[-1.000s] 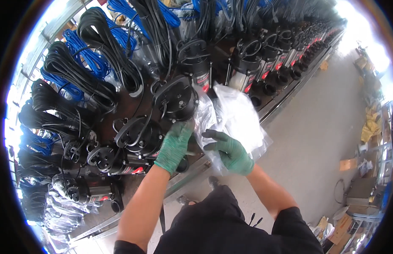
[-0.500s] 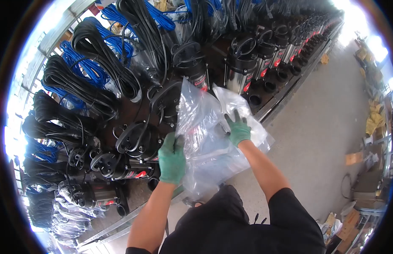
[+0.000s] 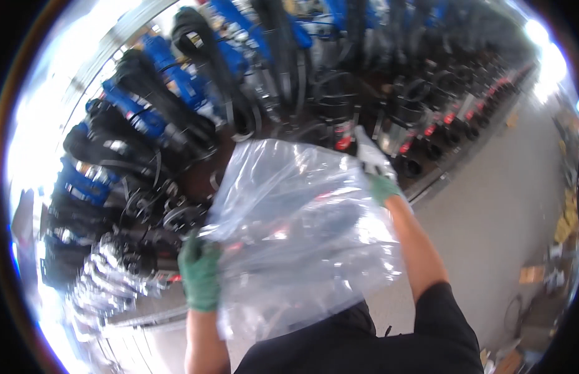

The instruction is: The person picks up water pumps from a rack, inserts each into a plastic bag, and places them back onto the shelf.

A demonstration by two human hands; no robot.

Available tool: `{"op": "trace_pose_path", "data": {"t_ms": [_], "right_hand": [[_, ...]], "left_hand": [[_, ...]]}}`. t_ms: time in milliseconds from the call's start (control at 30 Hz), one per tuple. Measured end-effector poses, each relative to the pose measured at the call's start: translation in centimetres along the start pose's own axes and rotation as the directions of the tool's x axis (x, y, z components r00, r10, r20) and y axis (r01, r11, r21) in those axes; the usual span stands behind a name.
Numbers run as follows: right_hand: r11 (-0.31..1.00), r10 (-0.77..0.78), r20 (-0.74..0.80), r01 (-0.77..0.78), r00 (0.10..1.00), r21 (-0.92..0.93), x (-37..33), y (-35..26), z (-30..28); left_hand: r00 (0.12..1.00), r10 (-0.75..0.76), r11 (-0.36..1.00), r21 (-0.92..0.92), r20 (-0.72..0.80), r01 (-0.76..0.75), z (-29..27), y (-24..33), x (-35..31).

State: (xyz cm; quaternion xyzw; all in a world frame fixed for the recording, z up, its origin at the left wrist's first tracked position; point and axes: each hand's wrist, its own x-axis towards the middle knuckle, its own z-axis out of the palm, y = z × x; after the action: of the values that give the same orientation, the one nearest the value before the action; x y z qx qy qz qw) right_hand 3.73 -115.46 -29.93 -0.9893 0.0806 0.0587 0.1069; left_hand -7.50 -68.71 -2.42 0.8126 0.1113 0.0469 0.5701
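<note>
Holding clear plastic bag [image 3: 295, 230] spread broad between hands, in front of black clothing [image 3: 364, 349] and over near machines, with red patches showing through. Gripping bag's left edge with left hand [image 3: 200, 274], fingers curled closed. Reaching to bag's upper right edge with right hand [image 3: 384, 187], just beside white film [image 3: 368, 149]; partly covered and blurred, so cannot tell grip. Beyond, at upper left, coiled black cables [image 3: 161, 103]; at upper right, black-and-silver machines [image 3: 406, 115] in row.
</note>
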Motion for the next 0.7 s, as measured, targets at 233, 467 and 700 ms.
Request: {"op": "trace_pose_path", "data": {"t_ms": [233,467,700], "right_hand": [[-0.018,0.307,-0.226,0.243,0.925,0.970,-12.5,4.1,-15.1],[0.341,0.175,-0.656,0.580,0.734,0.740,-26.5,0.0,-29.0],[0.444,-0.458,-0.146,0.368,0.877,0.817,-22.8,-23.2,-19.3]], "left_hand": [[0.990,0.051,0.957,-0.289,0.132,-0.011,4.2,-3.4,0.3],[0.984,0.059,0.905,-0.424,0.169,0.019,4.4,-4.6,0.3],[0.945,0.069,0.931,-0.360,0.320,0.054,4.6,-1.8,-3.5]]}}
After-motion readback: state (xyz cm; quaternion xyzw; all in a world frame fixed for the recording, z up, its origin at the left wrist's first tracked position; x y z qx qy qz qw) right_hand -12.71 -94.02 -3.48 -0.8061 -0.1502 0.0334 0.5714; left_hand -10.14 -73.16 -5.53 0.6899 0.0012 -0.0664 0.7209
